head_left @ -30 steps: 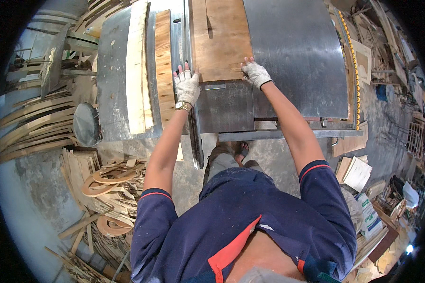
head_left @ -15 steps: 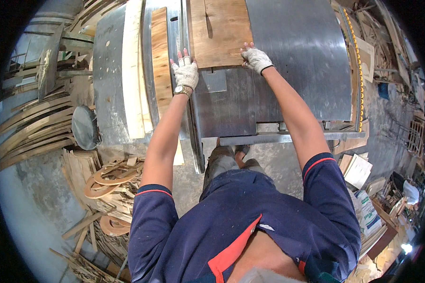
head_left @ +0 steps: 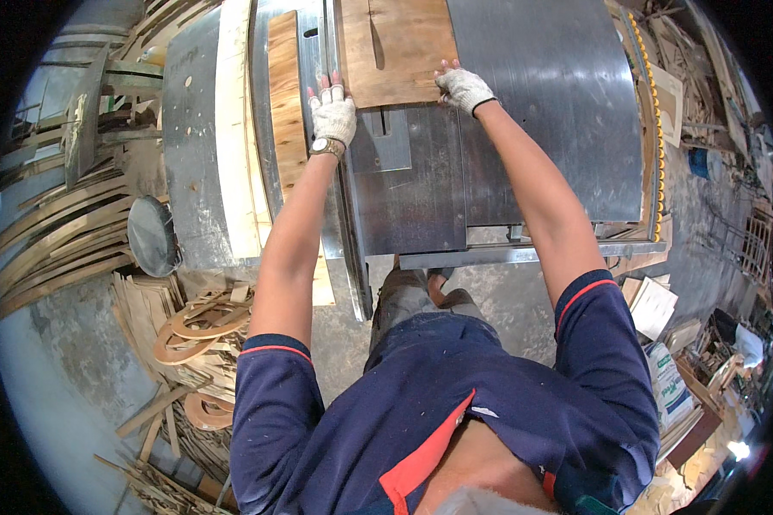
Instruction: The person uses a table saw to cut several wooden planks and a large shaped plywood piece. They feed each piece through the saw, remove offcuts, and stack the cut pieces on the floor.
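A plywood board (head_left: 404, 60), with a narrow dark slit, lies on the metal machine table (head_left: 541, 154). My gloved right hand (head_left: 464, 87) grips its lower right corner with bent fingers. My gloved left hand (head_left: 332, 116), a wristwatch below it, has its fingers stretched out on the long metal rail (head_left: 349, 223) beside the board's left edge. Left of the rail lie a narrow wooden strip (head_left: 283, 103) and long pale boards (head_left: 236, 206). Behind the board's near edge, a small plate (head_left: 395, 146) with a dark slot shows in the tabletop.
Curved wood strips (head_left: 60, 240), a round metal disc (head_left: 150, 232) and scrap wood with rings (head_left: 197, 335) lie left. A yellow-studded bar (head_left: 653, 120) edges the table's right side. Sheet offcuts (head_left: 648, 305) and a white sack (head_left: 670, 386) sit right. A metal beam (head_left: 489, 256) crosses the near side.
Both hands have moved forward, away from my body, and the plywood board has slid the same way, exposing more of the slotted plate and tabletop behind it.
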Demonstrator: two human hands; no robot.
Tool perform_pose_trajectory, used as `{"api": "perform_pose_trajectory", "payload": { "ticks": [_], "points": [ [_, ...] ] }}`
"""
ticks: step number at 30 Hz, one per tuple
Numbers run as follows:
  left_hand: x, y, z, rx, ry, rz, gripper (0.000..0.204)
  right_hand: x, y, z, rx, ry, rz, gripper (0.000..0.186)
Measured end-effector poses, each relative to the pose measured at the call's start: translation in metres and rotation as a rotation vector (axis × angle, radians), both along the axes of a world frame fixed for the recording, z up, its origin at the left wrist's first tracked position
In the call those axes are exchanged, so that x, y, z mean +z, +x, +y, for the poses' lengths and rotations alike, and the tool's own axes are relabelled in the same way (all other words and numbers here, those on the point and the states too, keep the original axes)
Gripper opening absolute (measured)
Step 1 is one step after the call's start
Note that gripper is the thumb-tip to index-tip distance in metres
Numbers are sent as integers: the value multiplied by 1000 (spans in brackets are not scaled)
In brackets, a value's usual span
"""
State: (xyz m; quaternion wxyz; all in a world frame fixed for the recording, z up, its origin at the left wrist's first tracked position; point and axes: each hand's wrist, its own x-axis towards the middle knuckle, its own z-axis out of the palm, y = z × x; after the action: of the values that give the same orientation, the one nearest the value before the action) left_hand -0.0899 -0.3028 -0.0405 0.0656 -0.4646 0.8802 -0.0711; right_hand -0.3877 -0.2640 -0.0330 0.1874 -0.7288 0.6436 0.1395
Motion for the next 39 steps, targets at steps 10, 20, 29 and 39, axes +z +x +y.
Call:
{"api": "perform_pose_trajectory", "payload": {
  "ticks": [10, 20, 29, 39],
  "points": [
    [-9, -14, -49, -10, -31, 25, 36, 7, -13, -42, -38, -49, -27, 65],
    [2, -27, -76, 13, -2, -22, 35, 8, -23, -71, -47, -74, -69, 69],
    [5, -47, -135, 31, 2, -52, 32, -6, -30, -74, -12, -108, -49, 69],
    [-11, -85, -263, 26, -99, 60, 36, -12, -33, -56, -67, -193, -138, 68]
  ]
}}
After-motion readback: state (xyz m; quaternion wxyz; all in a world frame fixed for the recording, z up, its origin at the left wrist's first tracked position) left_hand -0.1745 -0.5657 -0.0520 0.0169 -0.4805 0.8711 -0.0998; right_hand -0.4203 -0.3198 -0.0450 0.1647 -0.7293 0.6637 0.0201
